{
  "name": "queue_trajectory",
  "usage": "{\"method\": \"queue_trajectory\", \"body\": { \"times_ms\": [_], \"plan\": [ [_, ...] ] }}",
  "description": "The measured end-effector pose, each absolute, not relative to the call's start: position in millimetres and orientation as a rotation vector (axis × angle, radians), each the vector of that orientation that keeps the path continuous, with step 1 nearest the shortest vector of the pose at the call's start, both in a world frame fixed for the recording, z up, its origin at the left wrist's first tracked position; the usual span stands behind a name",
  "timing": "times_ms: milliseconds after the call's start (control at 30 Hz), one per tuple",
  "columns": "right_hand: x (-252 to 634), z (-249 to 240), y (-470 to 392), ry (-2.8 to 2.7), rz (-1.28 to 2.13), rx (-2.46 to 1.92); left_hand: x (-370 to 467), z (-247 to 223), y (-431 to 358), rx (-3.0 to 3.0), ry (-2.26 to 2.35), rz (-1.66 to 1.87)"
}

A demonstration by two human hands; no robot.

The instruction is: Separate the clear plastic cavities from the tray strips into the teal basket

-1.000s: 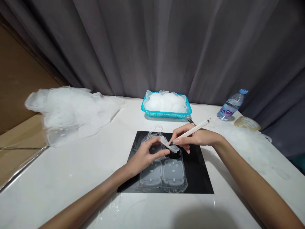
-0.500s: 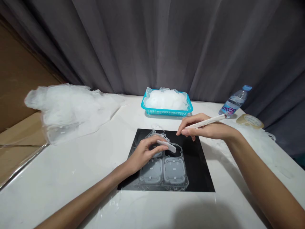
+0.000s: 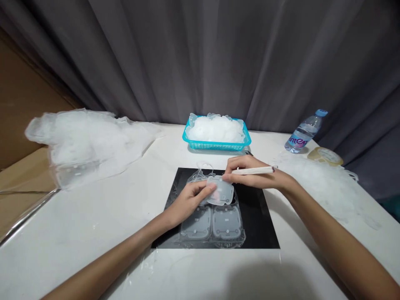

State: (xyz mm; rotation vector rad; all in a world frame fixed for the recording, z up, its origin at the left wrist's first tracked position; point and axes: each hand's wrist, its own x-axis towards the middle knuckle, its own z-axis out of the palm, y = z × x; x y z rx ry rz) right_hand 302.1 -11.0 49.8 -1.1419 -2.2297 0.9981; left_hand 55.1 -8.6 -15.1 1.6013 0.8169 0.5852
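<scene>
The frosted piece (image 3: 225, 195) stood tilted between the fingers of both hands, above the mat. The left hand (image 3: 189, 201) had its thumb and fingers nearly together, pinching the left edge, thumb in front and a fingertip showing faintly through from behind. The right hand (image 3: 246, 162) curled around the white tool (image 3: 254, 170), its thumb and fingertips at the upper right edge; whether they gripped it could not be told. Below the fingers lay the moulded sheet (image 3: 227, 223) on the black mat (image 3: 260, 216); beyond them, the basket (image 3: 218, 146).
</scene>
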Motion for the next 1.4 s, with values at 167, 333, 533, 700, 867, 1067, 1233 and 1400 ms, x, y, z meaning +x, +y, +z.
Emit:
{"method": "queue_trajectory", "body": {
  "times_ms": [167, 333, 533, 700, 867, 1067, 1233, 1400],
  "plan": [
    [306.1, 40.8, -3.7, -2.170, 1.132, -1.170, 54.5, -5.7, -9.5, 1.283, 0.762, 0.567],
    [307.7, 40.6, -1.4, -2.092, 1.284, -1.145, 54.1, -7.4, -9.7, 1.264, 0.775, 0.583],
    [309.7, 42.8, -1.7, -2.038, 1.330, -1.123, 57.4, -7.6, -10.1, 1.240, 0.734, 0.620],
    [311.4, 41.5, -0.5, -2.061, 1.297, -1.111, 58.4, -5.0, -9.1, 1.269, 0.661, 0.596],
    [311.3, 42.0, 5.4, -1.969, 0.972, -1.215, 47.6, 3.7, -4.4, 1.678, 0.794, 0.619],
    [303.6, 51.6, 49.0, -1.623, -0.091, -1.350, 29.0, 1.6, 6.7, 2.095, 0.899, 0.546],
    [295.0, 51.8, 111.5, -2.107, -0.612, -1.354, 18.8, -6.6, 7.2, 2.347, 0.799, 0.358],
    [298.0, 29.2, 123.2, -2.282, -0.555, -1.285, 11.5, -18.9, 12.7, 2.559, 0.807, 0.392]
  ]
}}
